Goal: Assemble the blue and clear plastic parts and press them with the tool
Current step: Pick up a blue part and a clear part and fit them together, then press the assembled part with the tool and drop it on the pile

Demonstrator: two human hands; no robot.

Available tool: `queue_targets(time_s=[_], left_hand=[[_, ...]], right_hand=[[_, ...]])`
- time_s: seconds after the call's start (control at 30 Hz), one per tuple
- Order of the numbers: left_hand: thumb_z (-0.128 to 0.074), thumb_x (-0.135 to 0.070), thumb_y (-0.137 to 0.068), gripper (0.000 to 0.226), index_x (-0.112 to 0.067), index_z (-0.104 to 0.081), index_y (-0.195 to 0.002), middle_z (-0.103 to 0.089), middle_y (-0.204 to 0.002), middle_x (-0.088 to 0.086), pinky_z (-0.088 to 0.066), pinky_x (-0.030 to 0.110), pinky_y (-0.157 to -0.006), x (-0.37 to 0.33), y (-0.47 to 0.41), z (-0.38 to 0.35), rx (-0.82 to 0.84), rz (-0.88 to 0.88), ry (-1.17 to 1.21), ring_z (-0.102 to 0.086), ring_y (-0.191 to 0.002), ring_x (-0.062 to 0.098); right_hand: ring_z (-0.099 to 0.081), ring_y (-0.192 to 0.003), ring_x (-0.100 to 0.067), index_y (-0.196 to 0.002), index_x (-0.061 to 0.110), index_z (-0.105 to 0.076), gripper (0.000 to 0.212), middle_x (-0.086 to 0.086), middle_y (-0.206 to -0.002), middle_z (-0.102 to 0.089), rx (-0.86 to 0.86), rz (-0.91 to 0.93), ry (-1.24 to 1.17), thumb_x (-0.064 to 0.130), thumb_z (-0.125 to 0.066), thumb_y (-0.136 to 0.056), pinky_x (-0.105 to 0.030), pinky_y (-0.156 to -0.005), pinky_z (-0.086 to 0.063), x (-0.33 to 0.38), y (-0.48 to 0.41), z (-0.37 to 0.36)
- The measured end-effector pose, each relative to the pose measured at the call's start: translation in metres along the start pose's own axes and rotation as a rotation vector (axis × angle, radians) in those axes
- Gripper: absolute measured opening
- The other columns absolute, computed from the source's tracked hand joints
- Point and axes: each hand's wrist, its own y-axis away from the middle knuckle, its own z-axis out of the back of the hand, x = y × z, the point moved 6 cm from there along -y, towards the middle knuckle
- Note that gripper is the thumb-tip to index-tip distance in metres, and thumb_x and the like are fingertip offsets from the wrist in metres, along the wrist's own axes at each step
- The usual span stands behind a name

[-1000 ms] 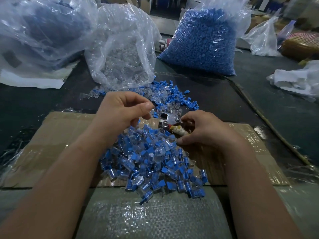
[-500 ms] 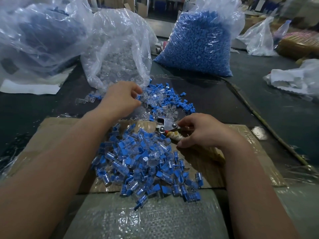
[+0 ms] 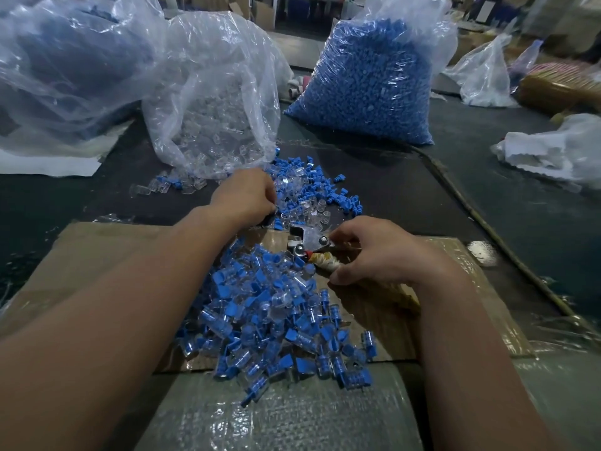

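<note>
Blue and clear plastic parts lie loose on the dark table, just beyond the cardboard. My left hand is at their near edge with its fingers curled down among them; I cannot tell whether they pinch one. My right hand grips the tool by its cloth-wrapped handle, its metal head just beside the loose parts. A heap of joined pieces spreads between my forearms. Behind stand a bag of clear parts and a bag of blue ones.
</note>
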Motion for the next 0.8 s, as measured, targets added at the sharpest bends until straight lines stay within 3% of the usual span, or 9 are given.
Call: queue_targets(time_s=[0.1,0.2,0.33,0.43,0.57,0.73,0.8], left_hand=[[-0.062,-0.013,-0.087,0.011,-0.009,-0.070,-0.092,-0.067,-0.094,0.009,-0.041,0.028,-0.074,0.001,0.003,0.012,-0.051,0.028,0.088,-0.052,-0.076,0.015],[-0.061,-0.012,-0.087,0.013,-0.015,-0.060,-0.075,-0.063,-0.081,0.005,-0.052,0.032,-0.073,0.004,0.015,0.027,-0.108,0.071,0.309,-0.061,-0.068,0.018],[-0.071,-0.016,-0.079,0.013,-0.025,-0.064,-0.073,-0.060,-0.072,-0.005,-0.039,0.012,-0.056,-0.001,0.039,0.046,-0.178,0.042,0.379,-0.054,-0.063,0.001],[-0.076,-0.016,-0.073,0.015,-0.028,-0.067,-0.073,-0.065,-0.072,0.001,-0.042,0.011,-0.055,-0.002,0.059,0.053,-0.207,0.051,0.499,-0.054,-0.058,0.005],[-0.079,-0.013,-0.067,0.019,-0.025,-0.065,-0.071,-0.064,-0.067,-0.005,-0.047,0.010,-0.053,0.000,0.080,0.049,-0.249,0.071,0.603,-0.054,-0.051,-0.004],[-0.079,-0.015,-0.064,0.017,-0.024,-0.067,-0.072,-0.065,-0.067,-0.005,-0.051,0.014,-0.056,0.008,0.094,0.046,-0.268,0.109,0.719,-0.056,-0.052,-0.003],[-0.077,-0.014,-0.067,0.016,-0.024,-0.067,-0.072,-0.065,-0.067,-0.004,-0.050,0.011,-0.054,0.007,0.095,0.047,-0.267,0.093,0.733,-0.055,-0.051,-0.003]], right_hand=[[-0.042,-0.097,-0.008,-0.126,0.024,-0.050,0.064,0.015,-0.100,-0.041,0.004,-0.002,-0.017,0.033,-0.078,-0.070,-0.024,-0.079,-0.035,0.000,0.000,0.000],[-0.041,-0.094,-0.006,-0.127,0.025,-0.050,0.065,0.017,-0.096,-0.041,0.006,-0.005,-0.030,0.032,-0.078,-0.069,-0.020,-0.070,-0.034,-0.001,0.000,0.000],[-0.041,-0.080,0.002,-0.126,0.029,-0.052,0.062,0.026,-0.085,-0.040,-0.012,-0.018,-0.120,0.031,-0.078,-0.069,-0.015,-0.062,-0.029,-0.008,0.000,-0.001],[-0.041,-0.080,0.006,-0.121,0.033,-0.054,0.055,0.028,-0.087,-0.043,-0.013,-0.024,-0.166,0.034,-0.077,-0.071,-0.017,-0.062,-0.029,-0.012,-0.001,-0.002],[-0.048,-0.087,0.002,-0.109,0.035,-0.060,0.039,0.023,-0.093,-0.053,-0.035,-0.008,-0.217,0.043,-0.072,-0.073,-0.018,-0.065,-0.033,-0.013,-0.005,-0.001],[-0.051,-0.078,0.004,-0.090,0.031,-0.064,0.006,0.022,-0.082,-0.055,-0.266,0.036,-0.199,0.033,-0.063,-0.085,-0.016,-0.062,-0.036,-0.014,-0.010,0.011],[-0.051,-0.076,0.002,-0.097,0.024,-0.065,0.012,0.019,-0.082,-0.056,-0.421,-0.019,-0.181,0.029,-0.062,-0.086,-0.020,-0.065,-0.038,-0.020,-0.013,0.019]])
